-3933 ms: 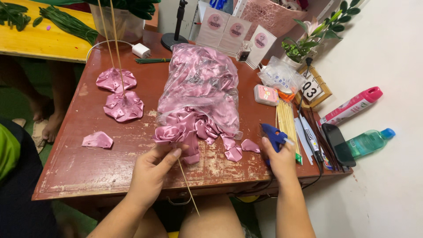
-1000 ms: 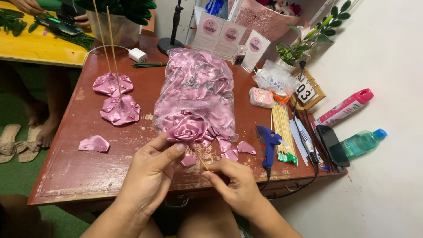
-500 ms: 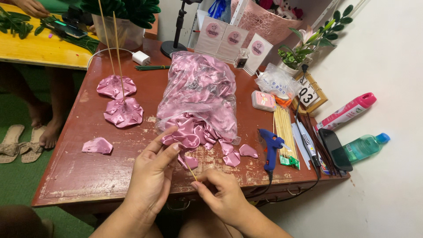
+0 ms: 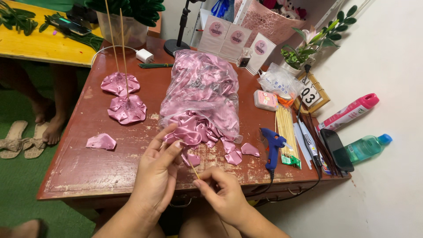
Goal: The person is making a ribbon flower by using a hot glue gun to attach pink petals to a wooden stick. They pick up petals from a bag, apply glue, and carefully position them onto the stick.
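The left hand (image 4: 156, 176) is pinching a pink satin rose (image 4: 187, 130) between thumb and fingers, holding it just above the near part of the red wooden table (image 4: 79, 172). The right hand (image 4: 222, 194) is closing its thumb and forefinger on the lower end of the thin wooden stick (image 4: 194, 171) that is running up into the flower. Directly behind the rose, a clear plastic bag (image 4: 200, 90) stuffed with pink satin petals is lying open toward the hands, and a few loose petals (image 4: 240, 152) are spilling out beside it. A single petal (image 4: 101, 142) is lying well apart to the left. Farther back on the left, two finished flowers (image 4: 122, 97) are sitting face down with their sticks pointing up. To the right, a blue glue gun (image 4: 272, 145) is resting beside a bundle of skewers (image 4: 287, 132).
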